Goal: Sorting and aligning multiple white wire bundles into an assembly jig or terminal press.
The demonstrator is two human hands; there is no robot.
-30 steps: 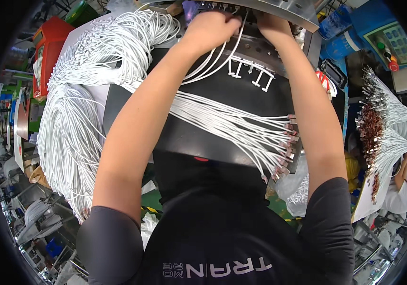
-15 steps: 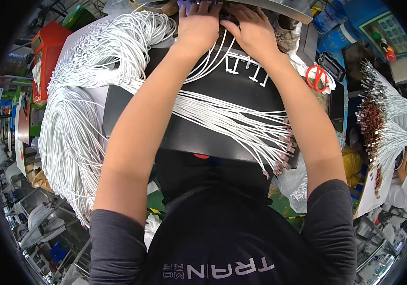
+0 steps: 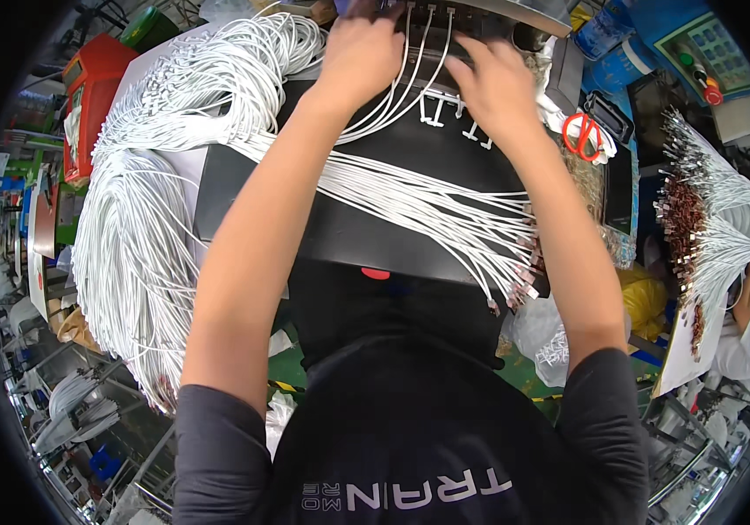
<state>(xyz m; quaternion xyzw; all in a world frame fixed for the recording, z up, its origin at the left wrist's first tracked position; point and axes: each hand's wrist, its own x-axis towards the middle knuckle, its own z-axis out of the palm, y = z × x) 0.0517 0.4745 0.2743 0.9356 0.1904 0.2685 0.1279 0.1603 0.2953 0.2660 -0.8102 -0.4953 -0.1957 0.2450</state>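
My left hand (image 3: 362,59) reaches up to the metal fixture (image 3: 471,31) at the far edge of the black work surface. Its fingertips are blurred and partly cut off by the picture's top edge, so any hold there is hidden. Several white cables (image 3: 414,74) run from slots in the fixture and curve down between my hands. My right hand (image 3: 499,83) is just right of these cables, fingers and thumb apart, holding nothing visible. Below its thumb, small white T-shaped pieces (image 3: 433,112) hang in a row. A fan of white cables (image 3: 410,197) with brownish-pink ends lies below my hands.
Thick bundles of white cable (image 3: 134,262) are heaped on the left and drape over the edge. Red-handled scissors (image 3: 581,136) lie at right, beside a black tray (image 3: 609,118). A red box (image 3: 91,96) stands far left. At far right, another person's arm (image 3: 747,302) is beside more cables.
My right hand has drawn back to the right from the fixture, fingers spreading. My left hand has shifted slightly left. The cable ends in the fixture now show between them.
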